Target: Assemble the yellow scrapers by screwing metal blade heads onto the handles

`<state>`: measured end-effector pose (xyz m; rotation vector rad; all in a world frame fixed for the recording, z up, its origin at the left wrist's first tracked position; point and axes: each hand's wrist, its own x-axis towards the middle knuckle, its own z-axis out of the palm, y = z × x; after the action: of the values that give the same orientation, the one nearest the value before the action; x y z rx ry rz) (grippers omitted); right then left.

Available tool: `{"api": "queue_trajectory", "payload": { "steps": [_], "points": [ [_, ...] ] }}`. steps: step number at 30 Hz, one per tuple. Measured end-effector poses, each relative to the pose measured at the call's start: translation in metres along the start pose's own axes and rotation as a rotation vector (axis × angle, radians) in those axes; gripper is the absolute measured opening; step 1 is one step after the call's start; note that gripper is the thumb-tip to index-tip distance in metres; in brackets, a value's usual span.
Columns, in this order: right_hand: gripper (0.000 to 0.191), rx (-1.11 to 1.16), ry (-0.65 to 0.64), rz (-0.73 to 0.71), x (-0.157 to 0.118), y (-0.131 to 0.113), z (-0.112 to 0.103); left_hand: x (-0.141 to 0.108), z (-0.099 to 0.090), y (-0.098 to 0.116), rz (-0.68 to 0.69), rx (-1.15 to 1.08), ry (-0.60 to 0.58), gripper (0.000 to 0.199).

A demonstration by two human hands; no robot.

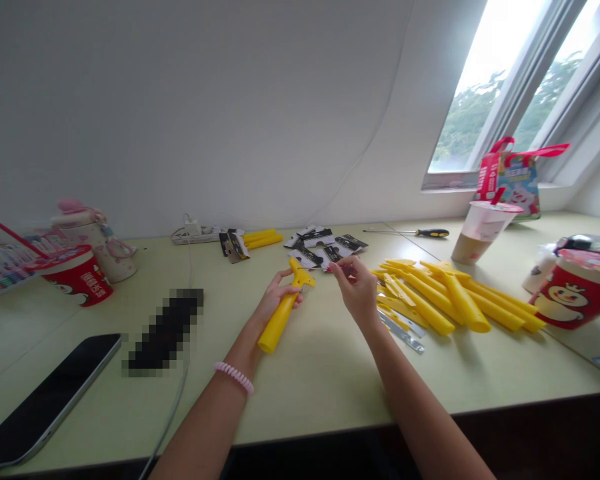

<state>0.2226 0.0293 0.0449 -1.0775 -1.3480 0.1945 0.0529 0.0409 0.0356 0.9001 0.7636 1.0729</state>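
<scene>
My left hand (276, 300) is wrapped round a yellow scraper handle (279, 321), its wide head tilted up and away from me. To the right, apart from the handle, my right hand (356, 288) has thumb and fingers pinched together in front of the packets; what is between the fingertips, if anything, is too small to tell. Several black-and-white packets (311, 239) lie just beyond both hands. Beside my right wrist is a pile of yellow scraper handles (430, 297), with flat metal strips (405, 335) at its near edge.
A screwdriver (430, 233) lies at the back. Right stand a drink cup (484, 230), a red cup (575, 293) and a bag (520, 180). Left are a red tub (87, 280), a bottle (113, 250) and a tablet (55, 393). A white cable (180, 390) crosses the table.
</scene>
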Motion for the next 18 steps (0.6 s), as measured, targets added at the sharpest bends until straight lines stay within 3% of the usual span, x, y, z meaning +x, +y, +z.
{"api": "queue_trajectory", "payload": {
  "steps": [8, 13, 18],
  "points": [
    [0.036, 0.114, 0.09, 0.137, 0.003, 0.006, -0.001, 0.007, -0.019, 0.013, 0.067, -0.491, 0.263, 0.032],
    [0.039, 0.111, 0.079, 0.21, 0.003, 0.011, 0.0, 0.026, -0.039, 0.012, 0.315, -0.476, 0.456, 0.028],
    [0.038, 0.082, 0.034, 0.227, 0.004, 0.009, 0.001, 0.061, -0.064, 0.017, 0.404, -0.433, 0.652, 0.022]
  ]
}}
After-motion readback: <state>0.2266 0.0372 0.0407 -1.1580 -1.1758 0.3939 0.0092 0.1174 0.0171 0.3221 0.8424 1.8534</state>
